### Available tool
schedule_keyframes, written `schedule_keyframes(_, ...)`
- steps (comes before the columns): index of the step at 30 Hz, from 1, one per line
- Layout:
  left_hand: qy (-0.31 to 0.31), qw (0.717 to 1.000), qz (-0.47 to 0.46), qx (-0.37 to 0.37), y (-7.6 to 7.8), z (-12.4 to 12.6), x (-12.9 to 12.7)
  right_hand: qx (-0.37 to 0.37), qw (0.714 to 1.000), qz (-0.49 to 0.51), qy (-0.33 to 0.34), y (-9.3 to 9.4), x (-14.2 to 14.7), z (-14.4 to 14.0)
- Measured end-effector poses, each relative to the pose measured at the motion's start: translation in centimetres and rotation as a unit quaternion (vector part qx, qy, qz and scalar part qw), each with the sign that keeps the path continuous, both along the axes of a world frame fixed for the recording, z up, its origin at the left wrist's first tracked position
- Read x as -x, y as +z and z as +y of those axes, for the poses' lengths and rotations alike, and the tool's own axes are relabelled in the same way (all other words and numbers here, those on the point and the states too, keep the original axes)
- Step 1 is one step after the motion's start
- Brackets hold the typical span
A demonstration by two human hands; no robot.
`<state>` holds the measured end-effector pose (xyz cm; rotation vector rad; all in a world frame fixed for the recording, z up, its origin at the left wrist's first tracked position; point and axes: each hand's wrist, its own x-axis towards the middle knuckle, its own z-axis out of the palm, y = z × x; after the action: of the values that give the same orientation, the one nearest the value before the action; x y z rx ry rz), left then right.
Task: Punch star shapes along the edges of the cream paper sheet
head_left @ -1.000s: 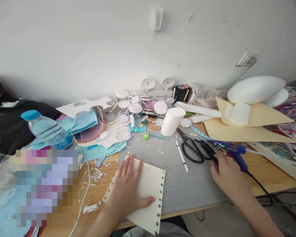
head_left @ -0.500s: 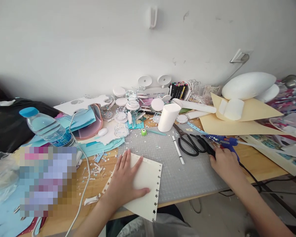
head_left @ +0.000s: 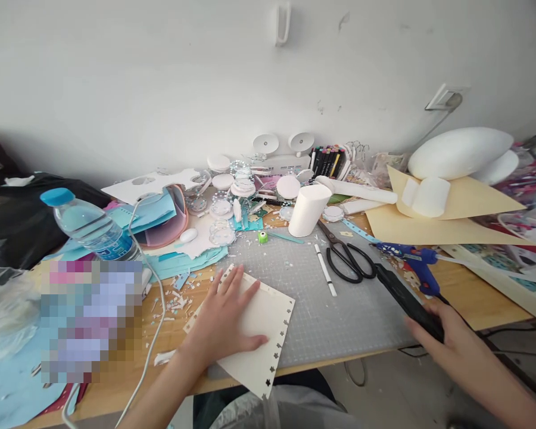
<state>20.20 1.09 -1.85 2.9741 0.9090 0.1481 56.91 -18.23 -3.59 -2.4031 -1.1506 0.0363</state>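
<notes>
My left hand (head_left: 227,322) lies spread and flat on a cream paper sheet (head_left: 261,357), whose right edge has a row of punched flower-shaped holes. The sheet's near corner hangs over the table's front edge. At the right, my right hand (head_left: 449,333) is closed around the near end of a long black tool (head_left: 406,298); its exact kind is unclear. The tool's far end points toward black-handled scissors (head_left: 351,265). A blue glue gun (head_left: 406,253) lies just beyond it. A white pen (head_left: 325,271) rests left of the scissors.
A grey cutting mat (head_left: 330,328) covers the table's middle. Behind stand a white oval cylinder (head_left: 309,211), a green punch (head_left: 262,236) and several white discs. A water bottle (head_left: 89,226) and white cable (head_left: 158,322) are at left. Yellowish card (head_left: 438,232) and white foam shapes lie at right.
My right hand has drawn back toward me and to the right, and the long black tool is now in plain sight in its grip. My left hand stays on the sheet; the view has shifted slightly.
</notes>
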Motion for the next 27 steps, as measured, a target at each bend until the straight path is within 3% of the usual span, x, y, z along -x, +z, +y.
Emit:
schedule_keyframes(3, 0.007, 1.0, 0.002, -0.008, 0.6, -1.5, -1.4, -0.03, 0.972, 0.232, 0.023, 1.2, 3.1, -0.9)
schedule_keyframes(7, -0.002, 1.0, -0.016, 0.012, -0.1, -3.3, -2.9, -0.013, 0.898, 0.438, 0.036, 2.5, 7.0, -0.9)
schedule_keyframes(9, -0.007, 0.999, -0.023, 0.023, -0.6, -3.6, -2.9, -0.018, 0.871, 0.486, 0.069, 2.6, 7.8, -0.8)
schedule_keyframes(13, -0.026, 0.998, -0.023, 0.049, -0.7, -3.5, -2.1, -0.016, 0.848, 0.491, 0.198, 1.8, 8.1, -0.7)
schedule_keyframes(16, -0.03, 0.997, -0.016, 0.068, -0.4, -3.4, -2.0, -0.019, 0.857, 0.465, 0.22, 1.2, 8.4, -0.5)
schedule_keyframes(20, -0.008, 0.996, -0.032, 0.079, -0.6, -3.5, -3.1, -0.027, 0.901, 0.402, 0.163, 0.5, 9.0, 0.2)
schedule_keyframes(24, -0.015, 0.995, -0.058, 0.083, -1.0, -3.6, -3.8, -0.051, 0.949, 0.271, 0.151, -0.3, 8.5, 0.2)
schedule_keyframes(27, -0.035, 0.993, -0.045, 0.107, -0.8, -3.4, -3.5, -0.068, 0.967, 0.17, 0.177, -0.8, 7.3, -0.6)
